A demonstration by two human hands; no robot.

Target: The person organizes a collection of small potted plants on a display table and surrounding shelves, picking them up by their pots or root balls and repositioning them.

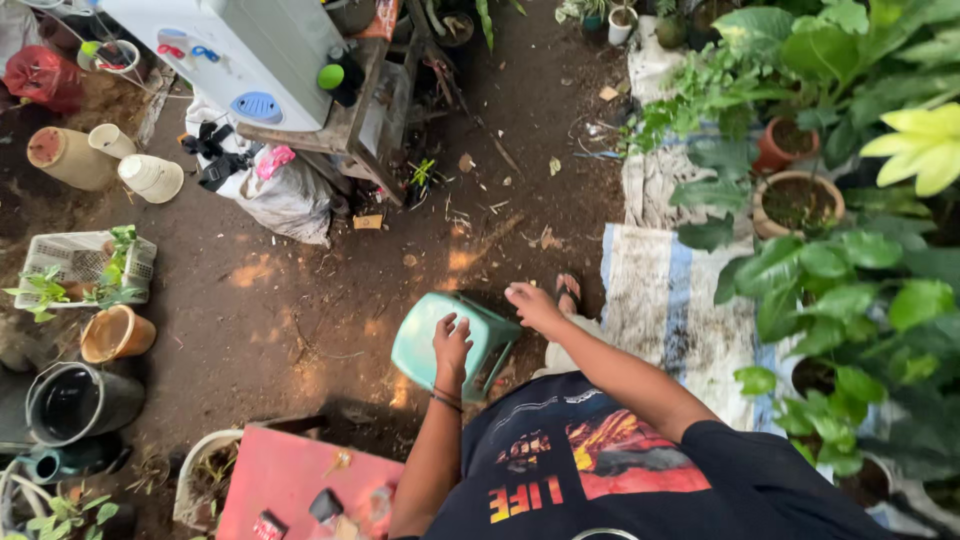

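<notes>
Standing on bare soil just beside a striped mat, small teal plastic stool, tilted. Left hand rests on its seat, fingers slightly apart, not clamped; right hand hovers at its far edge, fingers loosely apart, holding nothing. Red board near; pots well apart.

The left hand covers part of the green stool, the grip perhaps closed; the red table runs off the bottom edge.
</notes>
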